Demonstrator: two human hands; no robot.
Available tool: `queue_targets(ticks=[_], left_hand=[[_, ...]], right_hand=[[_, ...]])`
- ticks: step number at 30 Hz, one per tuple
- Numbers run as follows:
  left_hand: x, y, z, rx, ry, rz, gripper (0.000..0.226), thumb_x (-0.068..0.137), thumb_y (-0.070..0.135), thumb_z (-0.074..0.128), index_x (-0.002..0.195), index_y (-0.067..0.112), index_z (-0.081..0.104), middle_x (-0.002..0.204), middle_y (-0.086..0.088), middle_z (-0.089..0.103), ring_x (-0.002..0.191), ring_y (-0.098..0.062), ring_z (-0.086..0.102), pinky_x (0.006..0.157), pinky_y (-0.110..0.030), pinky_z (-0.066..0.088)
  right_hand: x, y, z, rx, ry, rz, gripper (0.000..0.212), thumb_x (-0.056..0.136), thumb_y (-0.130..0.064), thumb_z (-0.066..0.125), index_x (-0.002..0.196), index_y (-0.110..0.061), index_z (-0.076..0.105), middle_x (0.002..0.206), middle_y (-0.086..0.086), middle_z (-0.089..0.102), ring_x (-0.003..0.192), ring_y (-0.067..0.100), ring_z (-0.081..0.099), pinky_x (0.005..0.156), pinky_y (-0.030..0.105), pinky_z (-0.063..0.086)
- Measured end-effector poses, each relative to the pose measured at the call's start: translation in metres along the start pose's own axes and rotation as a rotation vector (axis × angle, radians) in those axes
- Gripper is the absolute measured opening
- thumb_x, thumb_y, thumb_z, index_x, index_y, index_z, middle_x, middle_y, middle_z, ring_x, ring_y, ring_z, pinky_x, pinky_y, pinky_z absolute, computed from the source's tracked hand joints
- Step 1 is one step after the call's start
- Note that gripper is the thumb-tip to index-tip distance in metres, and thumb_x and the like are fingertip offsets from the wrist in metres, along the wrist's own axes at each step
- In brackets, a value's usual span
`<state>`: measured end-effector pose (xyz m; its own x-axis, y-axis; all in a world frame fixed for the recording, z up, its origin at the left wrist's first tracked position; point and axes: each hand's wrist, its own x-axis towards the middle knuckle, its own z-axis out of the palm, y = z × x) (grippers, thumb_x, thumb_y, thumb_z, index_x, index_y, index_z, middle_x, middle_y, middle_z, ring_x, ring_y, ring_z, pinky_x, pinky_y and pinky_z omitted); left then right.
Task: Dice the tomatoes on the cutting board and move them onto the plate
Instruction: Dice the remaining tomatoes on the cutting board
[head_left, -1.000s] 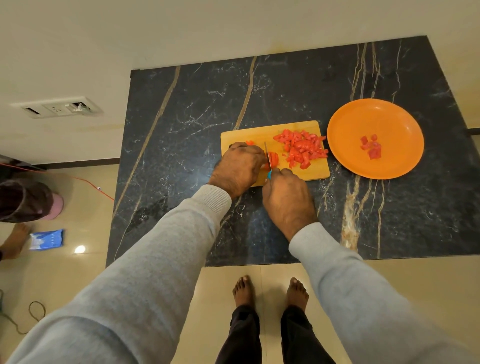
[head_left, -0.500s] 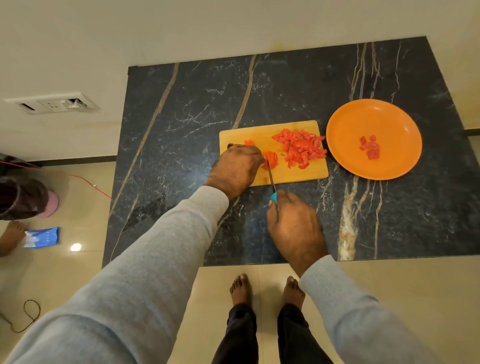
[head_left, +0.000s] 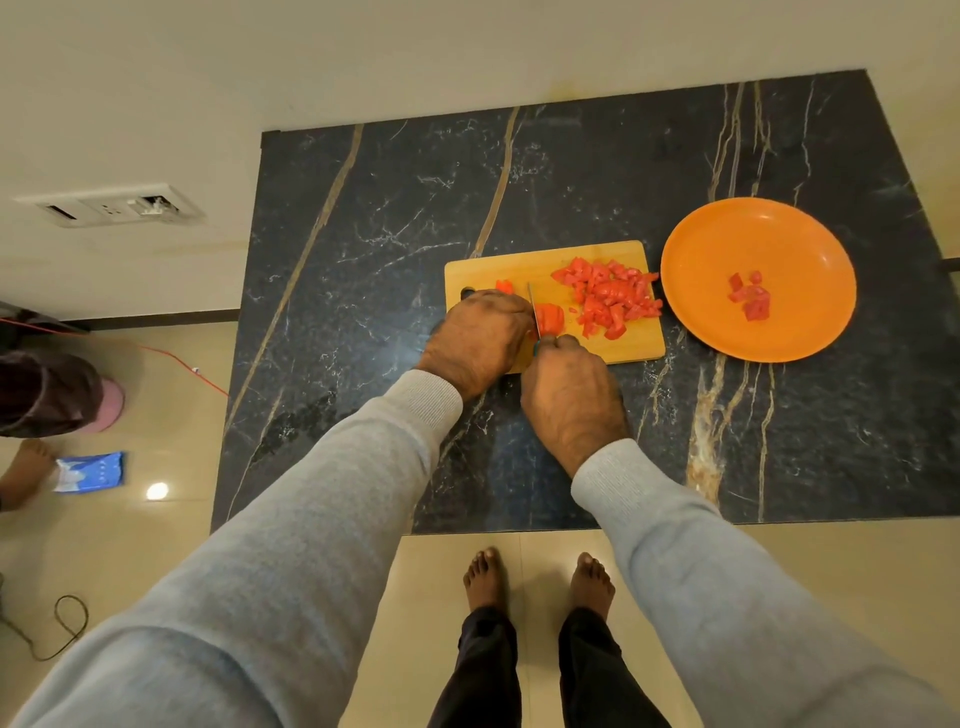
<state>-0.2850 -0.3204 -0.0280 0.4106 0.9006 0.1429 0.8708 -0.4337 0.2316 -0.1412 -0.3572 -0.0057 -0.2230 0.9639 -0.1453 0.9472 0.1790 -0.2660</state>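
Note:
A wooden cutting board lies on the dark marble table. A heap of diced tomato covers its right half. My left hand holds down a tomato piece at the board's left; the fingers hide most of it. My right hand grips a knife with a teal handle; the blade stands just left of the visible tomato slices. A small tomato scrap lies beyond my left hand. An orange plate to the right carries a few diced pieces.
The dark marble table stretches bare behind and left of the board. Its near edge is just above my bare feet. On the floor at left are another person's foot, a blue packet and cables.
My right hand had drawn the knife back toward me half a second ago; now it has pushed forward again, blade back on the tomato beside my left hand.

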Motion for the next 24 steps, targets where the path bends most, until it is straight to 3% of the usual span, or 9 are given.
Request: queue_targets(ticks=[4,9,16,19,24], left_hand=[[0.001,0.0,0.002,0.025,-0.001,0.008,0.02,0.095,0.013,0.065,0.107,0.008,0.081,0.111,-0.011,0.078,0.105,-0.033,0.072,0.101,-0.046,0.056],[0.003,-0.003,0.004,0.002,-0.008,-0.041,0.023,0.098,0.012,0.06,0.105,0.006,0.081,0.108,-0.012,0.078,0.102,-0.034,0.073,0.099,-0.046,0.057],[0.014,-0.006,-0.001,0.041,-0.014,-0.032,0.027,0.092,0.003,0.063,0.114,0.011,0.076,0.116,-0.008,0.074,0.103,-0.033,0.066,0.097,-0.047,0.051],[0.021,-0.001,-0.006,0.097,-0.101,-0.055,0.037,0.093,0.009,0.063,0.126,0.022,0.07,0.124,0.001,0.071,0.116,-0.029,0.059,0.104,-0.05,0.041],[0.031,0.001,-0.013,0.112,-0.241,-0.036,0.046,0.096,0.015,0.063,0.14,0.03,0.06,0.135,0.004,0.066,0.125,-0.026,0.055,0.109,-0.053,0.039]], right_hand=[[-0.008,0.003,0.002,0.011,-0.032,0.002,0.03,0.096,-0.022,0.052,0.116,-0.003,0.063,0.108,0.016,0.064,0.089,0.036,0.066,0.07,0.039,0.051],[-0.044,0.014,0.01,0.078,-0.088,0.03,0.031,0.101,-0.027,0.048,0.124,-0.01,0.058,0.112,0.011,0.063,0.091,0.029,0.066,0.077,0.039,0.057],[-0.071,0.04,0.005,0.26,0.132,0.062,0.038,0.104,-0.032,0.046,0.125,-0.006,0.064,0.101,0.008,0.065,0.081,0.021,0.062,0.067,0.033,0.053],[-0.07,0.047,0.007,0.248,0.12,0.102,0.039,0.104,-0.034,0.045,0.125,-0.007,0.064,0.102,0.007,0.065,0.083,0.02,0.061,0.069,0.033,0.055],[-0.055,0.052,0.008,0.206,0.065,0.065,0.037,0.103,-0.036,0.043,0.122,-0.011,0.062,0.101,0.007,0.064,0.085,0.025,0.062,0.073,0.04,0.055]])
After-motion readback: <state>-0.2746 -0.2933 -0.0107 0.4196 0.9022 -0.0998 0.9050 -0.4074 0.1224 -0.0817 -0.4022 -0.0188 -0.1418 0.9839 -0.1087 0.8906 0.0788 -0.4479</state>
